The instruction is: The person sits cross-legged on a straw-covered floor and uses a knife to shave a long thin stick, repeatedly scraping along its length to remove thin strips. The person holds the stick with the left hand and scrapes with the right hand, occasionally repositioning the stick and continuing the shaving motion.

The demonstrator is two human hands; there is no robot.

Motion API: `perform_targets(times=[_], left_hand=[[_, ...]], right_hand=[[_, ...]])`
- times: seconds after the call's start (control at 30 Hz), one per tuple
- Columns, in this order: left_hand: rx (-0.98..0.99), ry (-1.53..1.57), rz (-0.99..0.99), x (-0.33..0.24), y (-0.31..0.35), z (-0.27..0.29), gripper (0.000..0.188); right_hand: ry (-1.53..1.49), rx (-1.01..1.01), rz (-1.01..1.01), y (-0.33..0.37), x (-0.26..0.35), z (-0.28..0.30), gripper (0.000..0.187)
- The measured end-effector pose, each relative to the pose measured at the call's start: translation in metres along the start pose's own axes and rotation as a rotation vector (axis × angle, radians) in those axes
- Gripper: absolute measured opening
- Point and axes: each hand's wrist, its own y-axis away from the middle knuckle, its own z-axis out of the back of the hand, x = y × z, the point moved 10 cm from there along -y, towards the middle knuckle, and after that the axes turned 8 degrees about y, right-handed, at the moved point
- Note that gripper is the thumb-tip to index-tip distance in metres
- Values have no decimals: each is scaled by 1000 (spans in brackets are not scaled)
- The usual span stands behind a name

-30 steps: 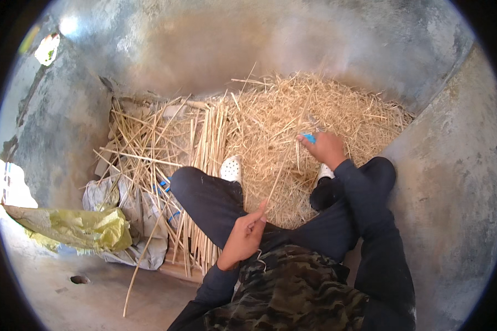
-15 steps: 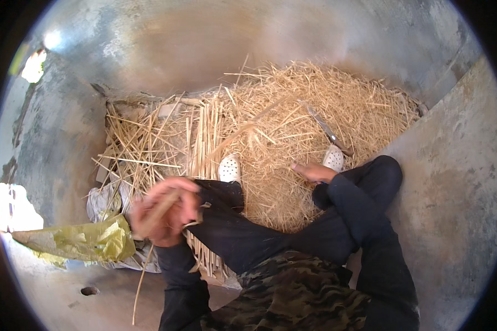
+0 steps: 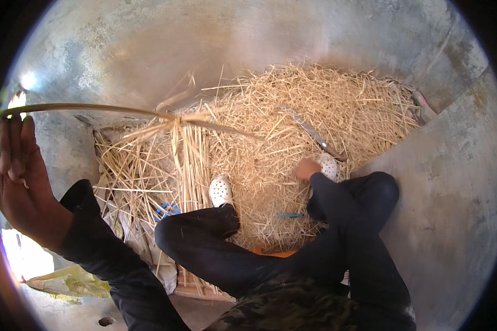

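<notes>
My left hand (image 3: 27, 182) is raised at the far left, its fingertips closed on the end of a long dry stalk (image 3: 113, 108). From there the stalk stretches rightward over the straw, with loose, blurred strands hanging near its middle. Low over the straw pile (image 3: 337, 99), beside my right shoe (image 3: 328, 166), is my right hand (image 3: 308, 169). Its fingers look curled, and whatever they may hold is hidden. A knife (image 3: 315, 134) with a long blade lies on the straw just beyond that hand, handle toward the shoe.
Straight stalks (image 3: 192, 165) lie in a bundle left of my left shoe (image 3: 221, 191), with more scattered farther left. Concrete walls (image 3: 215, 44) enclose the space. A yellowish plastic sheet (image 3: 72, 282) lies at lower left, near a hole (image 3: 106, 321) in the floor.
My left hand has swung out to the left and up, drawing the stalk out lengthwise. My right hand's fingers, stretched out before, now look curled. The view has shifted slightly.
</notes>
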Motion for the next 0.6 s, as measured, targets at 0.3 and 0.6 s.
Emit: perform_targets(times=[0.3,0.6], left_hand=[[617,99,332,120,41,-101,36],[800,-496,-221,124,-1,-129,29]], right_hand=[[165,-431,-443,-72,-171,28,29],[-74,-274,-508,-63,-176,46,40]])
